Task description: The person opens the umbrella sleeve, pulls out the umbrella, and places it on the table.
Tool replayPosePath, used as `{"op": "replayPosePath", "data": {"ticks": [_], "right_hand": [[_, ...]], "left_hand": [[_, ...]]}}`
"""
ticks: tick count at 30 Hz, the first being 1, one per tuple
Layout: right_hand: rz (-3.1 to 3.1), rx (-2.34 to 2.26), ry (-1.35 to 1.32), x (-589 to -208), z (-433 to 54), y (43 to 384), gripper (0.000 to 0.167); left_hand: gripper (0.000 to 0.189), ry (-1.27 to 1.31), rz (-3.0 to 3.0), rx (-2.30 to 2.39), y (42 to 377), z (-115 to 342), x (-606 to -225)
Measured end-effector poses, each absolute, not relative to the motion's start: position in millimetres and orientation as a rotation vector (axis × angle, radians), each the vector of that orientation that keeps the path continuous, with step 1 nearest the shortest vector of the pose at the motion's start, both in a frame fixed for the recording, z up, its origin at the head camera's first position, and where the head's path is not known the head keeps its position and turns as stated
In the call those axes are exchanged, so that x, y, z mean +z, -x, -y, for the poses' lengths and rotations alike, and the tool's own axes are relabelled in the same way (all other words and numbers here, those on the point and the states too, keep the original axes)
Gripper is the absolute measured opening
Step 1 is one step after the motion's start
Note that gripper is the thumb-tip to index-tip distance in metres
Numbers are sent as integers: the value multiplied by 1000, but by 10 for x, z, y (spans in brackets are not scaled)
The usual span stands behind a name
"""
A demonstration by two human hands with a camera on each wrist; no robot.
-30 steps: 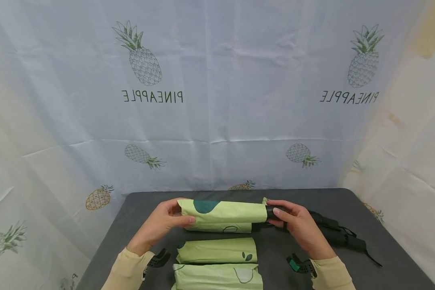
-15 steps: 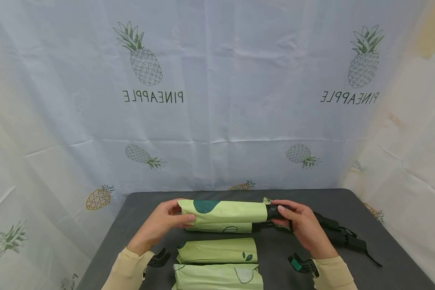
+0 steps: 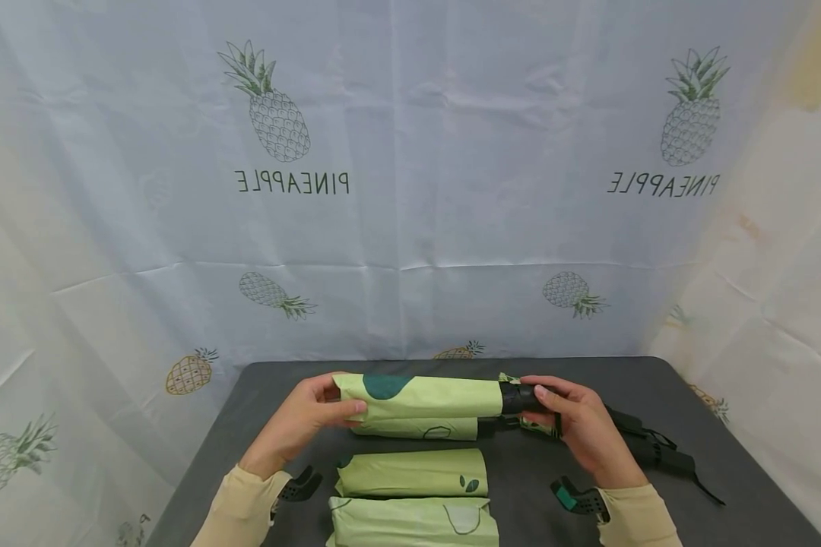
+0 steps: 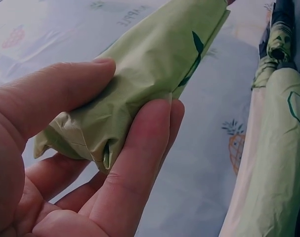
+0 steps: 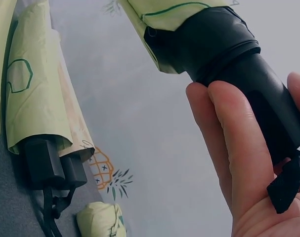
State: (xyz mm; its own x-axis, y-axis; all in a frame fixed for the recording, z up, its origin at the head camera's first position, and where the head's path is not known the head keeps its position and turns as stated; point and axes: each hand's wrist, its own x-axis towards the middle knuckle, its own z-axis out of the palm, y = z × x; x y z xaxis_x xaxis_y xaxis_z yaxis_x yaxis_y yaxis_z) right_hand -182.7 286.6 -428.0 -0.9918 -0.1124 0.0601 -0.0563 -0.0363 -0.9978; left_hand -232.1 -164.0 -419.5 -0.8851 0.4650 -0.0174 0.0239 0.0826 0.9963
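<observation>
A folded umbrella in a light green sleeve (image 3: 438, 396) with a dark green patch is held level above the table by both hands. My left hand (image 3: 308, 410) pinches the sleeve's left end, thumb in front; in the left wrist view the fingers (image 4: 145, 133) press the bunched fabric. At the other end my right hand (image 3: 578, 418) grips the black handle (image 5: 268, 98), which sticks out of the sleeve. A black strap (image 5: 285, 190) hangs by the palm. Directly behind and below it lies another green-sleeved umbrella (image 3: 417, 430).
Nearer me on the dark table (image 3: 260, 395) lie more green-sleeved bundles (image 3: 410, 472), (image 3: 410, 524). Black folded umbrellas (image 3: 664, 456) with a cord lie at the right, partly behind my right hand. A pineapple-print curtain (image 3: 410, 190) encloses the table's back and sides.
My right hand has slid a little rightward along the handle, so more black shows between it and the sleeve. The left hand keeps its hold, and the umbrella has hardly moved.
</observation>
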Motion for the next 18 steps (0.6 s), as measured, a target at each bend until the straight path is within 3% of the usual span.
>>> {"op": "replayPosePath", "data": {"ticks": [18], "right_hand": [[-2147,-2269,224,-4279,-2993,1831,32]], "left_hand": [[46,-492,-2041,1870,2321,1683,-4159]]}}
